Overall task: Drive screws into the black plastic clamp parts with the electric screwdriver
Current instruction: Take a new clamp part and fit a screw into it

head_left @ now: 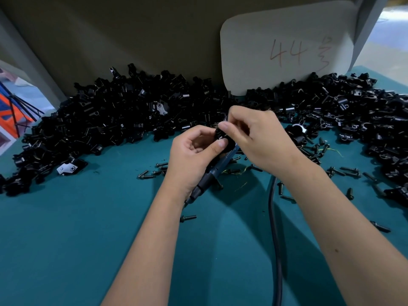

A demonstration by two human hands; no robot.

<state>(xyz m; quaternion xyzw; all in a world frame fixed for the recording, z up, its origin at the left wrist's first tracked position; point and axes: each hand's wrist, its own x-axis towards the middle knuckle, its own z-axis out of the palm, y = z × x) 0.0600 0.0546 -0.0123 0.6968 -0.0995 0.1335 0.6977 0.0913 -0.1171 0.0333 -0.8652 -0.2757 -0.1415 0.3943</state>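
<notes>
Left hand: the left hand (194, 149), centre of the frame, has its fingers curled and its thumb pressed on a small black plastic clamp part (223, 138), holding it raised off the table.
Right hand: the right hand (254, 138), just right of centre, pinches with thumb and forefinger at the top of the same part; whether a screw is between the fingertips cannot be told, as they cover that spot.
Probable reason for hold: judged, the left hand steadies the part while the right sets or aligns a screw in its hole before driving.
Electric screwdriver: a slim dark blue and black electric screwdriver (212, 173) runs diagonally below the hands, its tip toward the held part and its body passing under the left palm. Whether the left hand also carries it cannot be told.
Cable: a black cable (274, 228) trails to the lower edge of the frame, lying slack, presumably to leave the tool free.
Loose screws: short dark flanged screws (351, 170) lie scattered on the teal table covering (77, 239) around and right of the hands, within easy reach.
Part stock: a long heap of black clamp parts (123, 111) spans the middle of the frame, loose on the table; no bin or tray is visible.
Backdrop: a pale card marked "44" (287, 51) stands at upper right against a grey-brown panel (132, 36).
</notes>
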